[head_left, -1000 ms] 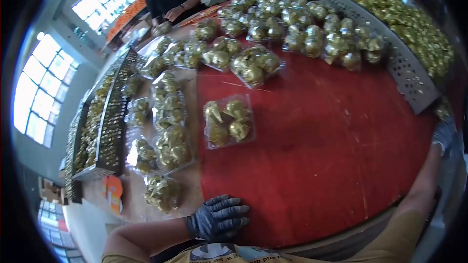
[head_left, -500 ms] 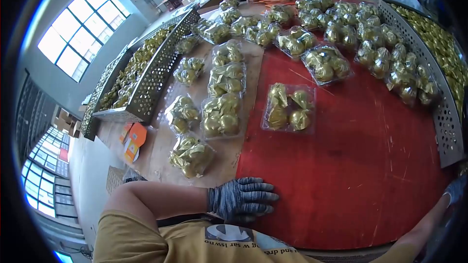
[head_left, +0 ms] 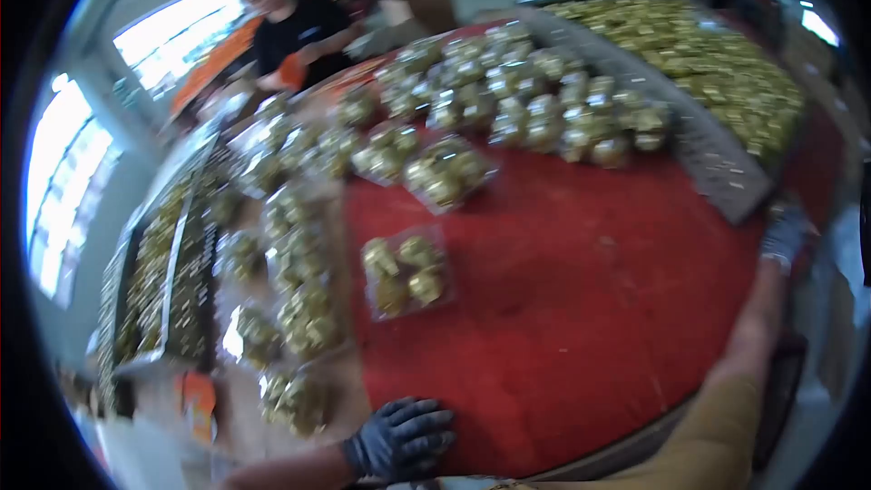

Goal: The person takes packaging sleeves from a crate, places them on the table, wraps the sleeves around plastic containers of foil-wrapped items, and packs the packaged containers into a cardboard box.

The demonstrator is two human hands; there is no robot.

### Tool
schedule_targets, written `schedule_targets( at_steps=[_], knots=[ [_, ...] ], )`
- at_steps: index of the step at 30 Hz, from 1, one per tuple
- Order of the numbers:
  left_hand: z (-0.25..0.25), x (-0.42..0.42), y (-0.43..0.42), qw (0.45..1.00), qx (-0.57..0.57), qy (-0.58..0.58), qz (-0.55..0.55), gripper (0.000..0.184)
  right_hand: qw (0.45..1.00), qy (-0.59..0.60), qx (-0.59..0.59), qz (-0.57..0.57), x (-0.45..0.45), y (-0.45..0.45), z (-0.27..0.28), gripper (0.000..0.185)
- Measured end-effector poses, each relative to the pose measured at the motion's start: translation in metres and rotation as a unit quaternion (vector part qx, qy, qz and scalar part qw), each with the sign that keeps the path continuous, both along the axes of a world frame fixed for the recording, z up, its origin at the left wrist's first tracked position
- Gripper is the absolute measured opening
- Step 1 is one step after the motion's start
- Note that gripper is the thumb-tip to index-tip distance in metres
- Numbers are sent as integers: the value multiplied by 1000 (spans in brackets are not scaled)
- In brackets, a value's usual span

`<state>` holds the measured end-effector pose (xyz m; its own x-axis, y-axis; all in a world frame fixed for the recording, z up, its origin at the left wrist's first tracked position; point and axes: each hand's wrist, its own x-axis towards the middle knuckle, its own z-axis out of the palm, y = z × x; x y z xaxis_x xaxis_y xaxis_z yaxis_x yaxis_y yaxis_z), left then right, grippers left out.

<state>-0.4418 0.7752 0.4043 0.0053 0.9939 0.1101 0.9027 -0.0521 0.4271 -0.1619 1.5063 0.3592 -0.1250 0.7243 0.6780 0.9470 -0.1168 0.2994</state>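
My left hand (head_left: pixel 404 440), in a grey glove, rests on the near edge of the red tabletop (head_left: pixel 562 308) with its fingers stretched out and nothing in them. Ahead of it sits a clear plastic tray of gold-wrapped round pieces (head_left: pixel 406 272), standing apart from the others. My right arm reaches far to the right, and my gloved right hand (head_left: pixel 787 234) is beside the near end of a perforated metal bin (head_left: pixel 726 183). Its fingers are blurred, and a small gold patch shows at their tips; I cannot make out whether they hold it.
Several filled clear packs (head_left: pixel 304 295) form columns at the left, and more packs (head_left: pixel 544 95) cluster at the back. Gold-wrapped pieces (head_left: pixel 689 59) fill the right bin; another metal bin (head_left: pixel 168 263) stands at the left. An orange card (head_left: pixel 197 404) lies nearby. A person (head_left: pixel 295 32) works across the table.
My view has swung to the right and is blurred. My right hand now shows beside the right bin's end. My left hand stays on the table edge.
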Motion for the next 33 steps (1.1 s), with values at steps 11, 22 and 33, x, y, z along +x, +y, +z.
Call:
schedule_targets(
  at_steps=[11, 22, 33],
  knots=[
    [4, 1, -26, 996, 81, 20, 16, 43, 977, 141, -127, 96, -58, -243, 12, 53],
    [6, -2, -154, 942, 123, 172, 261, 39, 919, 59, -86, 381, -231, -478, 31, 46],
    [-4, -62, -213, 905, 156, 200, 342, 34, 889, 20, -129, 438, -374, -579, 25, 32]
  ],
)
